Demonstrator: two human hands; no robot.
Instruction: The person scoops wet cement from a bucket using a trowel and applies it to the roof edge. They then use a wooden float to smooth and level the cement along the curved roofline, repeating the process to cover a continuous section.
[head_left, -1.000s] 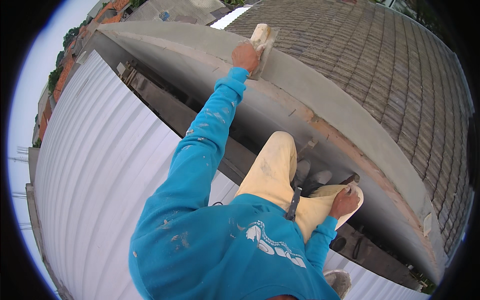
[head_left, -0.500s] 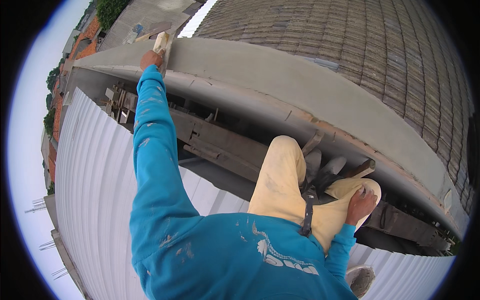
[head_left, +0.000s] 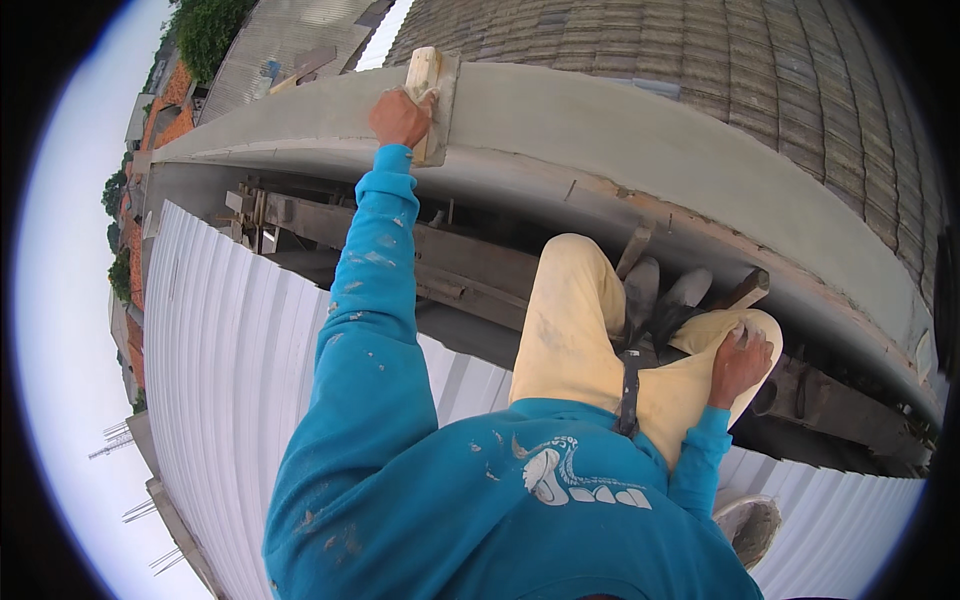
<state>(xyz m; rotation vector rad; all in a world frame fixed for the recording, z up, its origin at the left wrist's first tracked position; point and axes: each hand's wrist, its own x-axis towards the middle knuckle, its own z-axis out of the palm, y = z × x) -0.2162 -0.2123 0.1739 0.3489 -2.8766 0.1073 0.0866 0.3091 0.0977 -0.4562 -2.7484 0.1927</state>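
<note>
With my arm stretched out, my left hand (head_left: pixel 402 117) is closed around the pale wooden handle of a plastering float (head_left: pixel 447 105). The float's flat board lies across the smooth grey top of a long cement ledge (head_left: pixel 610 140) that curves through the view. My right hand (head_left: pixel 742 362) rests on my bent right knee, its fingers lying over the pale yellow trousers (head_left: pixel 568 330) and holding nothing. Both sleeves are blue, with plaster marks on the left one.
Beyond the ledge rises a tiled roof (head_left: pixel 620 50). Below it, wooden beams (head_left: pixel 470 258) run along a dark gap, and a short timber (head_left: pixel 745 290) sticks up by my feet. White corrugated sheeting (head_left: pixel 220 340) spreads behind me, with a round, crusted container (head_left: pixel 750 525) near my right side.
My left hand has slid the float to the right along the ledge. My right hand stays on the knee, and the whole view has shifted slightly.
</note>
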